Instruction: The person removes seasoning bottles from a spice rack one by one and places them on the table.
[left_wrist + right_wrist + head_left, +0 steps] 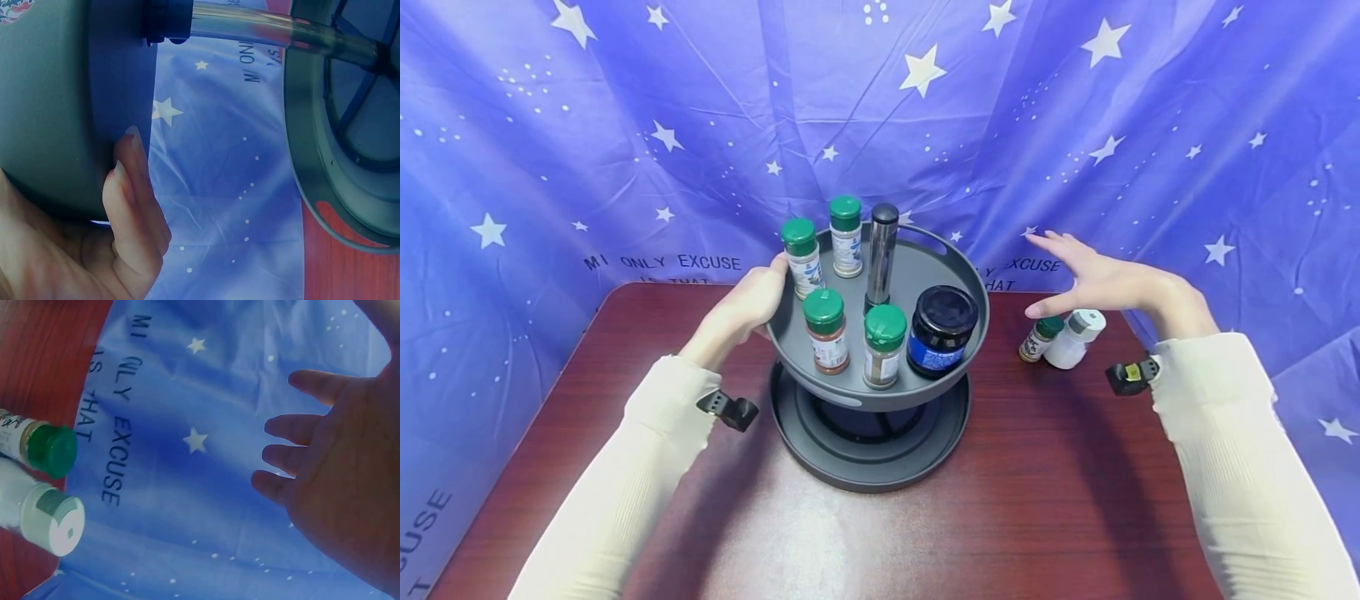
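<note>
My left hand [762, 296] grips the left rim of the upper tray [917, 237] of a grey two-tier turntable, its fingers [128, 212] bent up against the underside. On that tray stand several green-capped spice jars [825, 333], among them one right by my left hand, and a black-lidded jar [942, 333] with a blue label. My right hand [1105, 279] is held in the air to the right of the tray, fingers spread and holding nothing. Just below it, a green-capped spice jar [37, 444] and a white-capped shaker [44, 515] stand side by side on the table.
A chrome post [882, 258] with a black top rises through the upper tray. The wider lower tray [872, 467] sits on the reddish wooden table [1037, 517]. Behind the table hangs a blue star-printed curtain [715, 125].
</note>
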{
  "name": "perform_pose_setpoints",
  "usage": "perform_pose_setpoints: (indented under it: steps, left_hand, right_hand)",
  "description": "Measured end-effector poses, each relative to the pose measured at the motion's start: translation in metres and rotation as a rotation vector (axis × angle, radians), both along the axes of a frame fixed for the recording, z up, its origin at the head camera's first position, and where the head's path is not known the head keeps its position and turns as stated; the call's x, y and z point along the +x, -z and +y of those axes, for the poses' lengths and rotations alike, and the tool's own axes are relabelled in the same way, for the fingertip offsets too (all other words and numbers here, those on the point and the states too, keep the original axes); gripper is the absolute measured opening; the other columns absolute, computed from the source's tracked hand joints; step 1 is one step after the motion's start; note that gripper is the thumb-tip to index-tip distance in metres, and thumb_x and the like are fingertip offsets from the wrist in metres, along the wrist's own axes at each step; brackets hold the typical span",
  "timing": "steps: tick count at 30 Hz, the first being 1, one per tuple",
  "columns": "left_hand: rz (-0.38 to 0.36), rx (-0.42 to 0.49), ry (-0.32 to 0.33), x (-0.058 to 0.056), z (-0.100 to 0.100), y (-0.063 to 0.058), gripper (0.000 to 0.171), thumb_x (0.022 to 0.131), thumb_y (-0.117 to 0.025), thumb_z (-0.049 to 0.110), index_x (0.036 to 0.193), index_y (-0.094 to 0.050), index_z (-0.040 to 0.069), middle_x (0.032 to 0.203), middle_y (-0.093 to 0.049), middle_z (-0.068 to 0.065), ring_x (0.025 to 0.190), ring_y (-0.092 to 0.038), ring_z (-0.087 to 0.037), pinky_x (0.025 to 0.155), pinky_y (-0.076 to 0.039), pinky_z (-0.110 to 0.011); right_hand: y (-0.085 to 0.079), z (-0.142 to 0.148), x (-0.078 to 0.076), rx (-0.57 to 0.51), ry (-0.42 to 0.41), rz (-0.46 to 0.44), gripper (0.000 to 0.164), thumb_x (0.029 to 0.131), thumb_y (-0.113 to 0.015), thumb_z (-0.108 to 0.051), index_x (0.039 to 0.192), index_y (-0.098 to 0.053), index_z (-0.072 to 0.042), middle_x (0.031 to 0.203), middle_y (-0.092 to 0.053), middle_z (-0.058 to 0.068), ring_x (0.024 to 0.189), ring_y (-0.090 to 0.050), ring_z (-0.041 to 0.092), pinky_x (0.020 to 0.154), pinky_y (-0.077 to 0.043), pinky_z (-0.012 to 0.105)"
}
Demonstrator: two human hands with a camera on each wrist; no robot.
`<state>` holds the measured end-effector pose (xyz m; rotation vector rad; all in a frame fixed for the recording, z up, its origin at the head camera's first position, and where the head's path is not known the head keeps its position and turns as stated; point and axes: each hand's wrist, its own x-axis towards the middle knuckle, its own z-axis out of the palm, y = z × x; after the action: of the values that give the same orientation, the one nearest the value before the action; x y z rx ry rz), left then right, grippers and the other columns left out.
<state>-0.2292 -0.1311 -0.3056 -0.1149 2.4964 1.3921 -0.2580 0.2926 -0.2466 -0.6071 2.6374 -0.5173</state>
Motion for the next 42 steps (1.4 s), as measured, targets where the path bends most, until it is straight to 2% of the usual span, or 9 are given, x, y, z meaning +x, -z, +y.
perform_pose_setpoints:
  steps: [5, 16, 20, 26, 31, 42]
  left_hand:
    - [0.002, 0.002, -0.007, 0.000, -0.001, 0.000, 0.077, 0.102, -0.005, 0.049, 0.120, -0.054, -0.007, 0.105, -0.057, -0.026, 0.051, -0.060, -0.016, 0.048, -0.060, -0.037]
    - [-0.004, 0.013, -0.003, -0.001, -0.001, 0.000, 0.079, 0.101, -0.005, 0.051, 0.121, -0.054, -0.008, 0.102, -0.057, -0.025, 0.053, -0.061, -0.016, 0.052, -0.061, -0.040]
    - [-0.005, 0.011, -0.002, -0.001, -0.001, 0.001, 0.078, 0.102, -0.005, 0.050, 0.121, -0.054, -0.007, 0.102, -0.057, -0.025, 0.054, -0.061, -0.016, 0.053, -0.061, -0.040]
    - [0.000, 0.016, -0.003, -0.001, 0.000, 0.002, 0.079, 0.101, -0.006, 0.051, 0.121, -0.054, -0.007, 0.104, -0.057, -0.025, 0.055, -0.060, -0.016, 0.053, -0.061, -0.041]
    - [-0.001, 0.016, -0.001, -0.002, 0.000, 0.002, 0.079, 0.101, -0.005, 0.051, 0.122, -0.053, -0.007, 0.105, -0.057, -0.026, 0.056, -0.061, -0.016, 0.054, -0.061, -0.041]
    - [0.006, 0.020, -0.003, -0.002, 0.000, 0.002, 0.078, 0.102, -0.006, 0.052, 0.124, -0.053, -0.007, 0.107, -0.057, -0.026, 0.056, -0.061, -0.017, 0.048, -0.060, -0.037]
  right_hand:
    - [-0.009, -0.009, 0.006, -0.004, -0.038, 0.020, 0.105, 0.081, -0.075, -0.037, 0.156, -0.003, -0.019, 0.163, 0.012, 0.019, 0.146, 0.015, 0.037, 0.109, -0.003, 0.077]
    - [-0.021, -0.026, 0.015, -0.015, -0.096, 0.031, 0.105, 0.079, -0.078, -0.036, 0.156, -0.008, -0.022, 0.163, 0.007, 0.017, 0.148, 0.008, 0.034, 0.111, -0.012, 0.073]
    - [-0.027, -0.035, 0.018, -0.002, -0.118, 0.038, 0.106, 0.078, -0.078, -0.037, 0.156, -0.008, -0.022, 0.163, 0.009, 0.017, 0.148, 0.009, 0.034, 0.111, -0.011, 0.072]
    - [-0.030, -0.043, 0.024, -0.022, -0.162, 0.057, 0.107, 0.076, -0.080, -0.033, 0.156, -0.011, -0.017, 0.162, 0.007, 0.021, 0.147, 0.009, 0.036, 0.112, -0.009, 0.072]
    - [-0.032, -0.051, 0.028, -0.035, -0.191, 0.066, 0.107, 0.075, -0.081, -0.034, 0.156, -0.012, -0.018, 0.163, 0.006, 0.018, 0.148, 0.008, 0.033, 0.113, -0.010, 0.071]
    - [-0.041, -0.070, 0.042, 0.024, -0.253, 0.118, 0.109, 0.074, -0.080, -0.044, 0.156, -0.012, -0.022, 0.164, 0.003, 0.016, 0.148, 0.007, 0.033, 0.113, -0.006, 0.072]
